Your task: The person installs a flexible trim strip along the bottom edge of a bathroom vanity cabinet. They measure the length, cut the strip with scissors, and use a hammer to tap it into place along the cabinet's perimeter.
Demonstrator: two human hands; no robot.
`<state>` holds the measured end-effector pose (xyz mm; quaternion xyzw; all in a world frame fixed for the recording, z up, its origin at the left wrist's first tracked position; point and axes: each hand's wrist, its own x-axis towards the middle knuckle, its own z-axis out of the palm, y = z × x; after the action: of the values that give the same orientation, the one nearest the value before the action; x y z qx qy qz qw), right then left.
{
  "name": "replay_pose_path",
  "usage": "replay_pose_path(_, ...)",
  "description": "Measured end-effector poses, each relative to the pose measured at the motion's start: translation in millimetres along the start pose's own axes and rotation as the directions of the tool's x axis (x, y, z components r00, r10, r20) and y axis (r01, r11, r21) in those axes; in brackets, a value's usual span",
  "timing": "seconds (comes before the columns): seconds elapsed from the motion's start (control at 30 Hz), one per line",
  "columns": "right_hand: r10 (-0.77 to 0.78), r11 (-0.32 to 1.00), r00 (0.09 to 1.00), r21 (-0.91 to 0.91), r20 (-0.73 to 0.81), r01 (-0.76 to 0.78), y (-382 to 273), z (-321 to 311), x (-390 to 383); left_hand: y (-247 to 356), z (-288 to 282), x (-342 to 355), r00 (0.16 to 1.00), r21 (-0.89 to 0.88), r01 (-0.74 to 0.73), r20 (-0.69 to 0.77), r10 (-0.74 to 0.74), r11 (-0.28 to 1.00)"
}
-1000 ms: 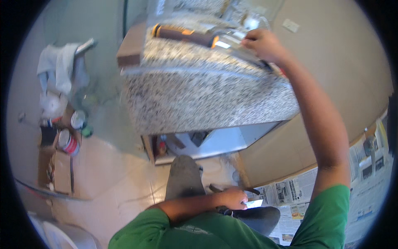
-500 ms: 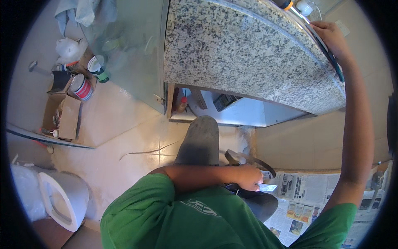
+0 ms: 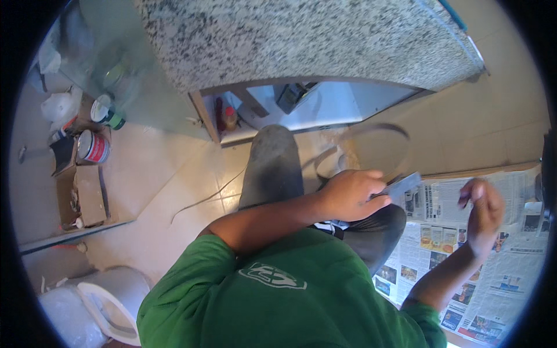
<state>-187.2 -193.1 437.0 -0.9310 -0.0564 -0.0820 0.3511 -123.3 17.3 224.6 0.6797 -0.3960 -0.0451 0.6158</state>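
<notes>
My left hand (image 3: 351, 197) is closed on a flat grey piece (image 3: 405, 184) that juts out to the right over my bent knee. A blurred loop of dark narrow strip (image 3: 397, 130) curves up just beyond it. My right hand (image 3: 481, 211) is a little to the right of the piece, above newspaper sheets (image 3: 499, 284), with fingers loosely curled apart and nothing visible in them. The speckled granite top (image 3: 313, 46) is ahead of me, over an open cabinet (image 3: 360, 101) with a red-capped bottle (image 3: 230, 120) and other items inside.
To my left stand a glass panel (image 3: 151, 104), a cardboard box (image 3: 90, 194), paint cans (image 3: 93, 148) and a white bag (image 3: 58, 107). A toilet (image 3: 107, 313) is at the lower left. A thin strip (image 3: 203, 197) lies on the tiled floor.
My right hand has left the countertop edge and come down beside my left hand. My left hand has risen slightly with the grey piece, and the loop of strip has moved upward.
</notes>
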Motion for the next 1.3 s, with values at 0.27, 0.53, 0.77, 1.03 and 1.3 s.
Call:
replay_pose_path(0.27, 0.441, 0.638, 0.881, 0.750, -0.168, -0.177, 73, 127, -84, 15, 48, -9, 0.964, 0.131, -0.135, -0.211, 0.161, 0.982)
replay_pose_path(0.53, 0.431, 0.386, 0.863, 0.919, -0.263, 0.088, 77, 146, -75, 26, 57, -13, 0.986, 0.080, -0.097, -0.129, 0.107, 0.992)
replay_pose_path(0.77, 0.442, 0.058, 0.885, 0.990, -0.144, 0.132, 130, 98, -96, 29, 51, -10, 0.985, 0.114, -0.161, -0.041, 0.167, 0.980)
replay_pose_path(1.03, 0.429, 0.311, 0.898, 0.949, -0.095, -0.048, 124, 95, -92, 11, 106, 0, 0.902, 0.175, -0.431, 0.119, 0.415, 0.885)
replay_pose_path(1.3, 0.427, 0.414, 0.840, 0.899, -0.334, 0.147, 125, 62, -93, -40, 127, -28, 0.999, 0.036, -0.037, 0.019, 0.037, 0.999)
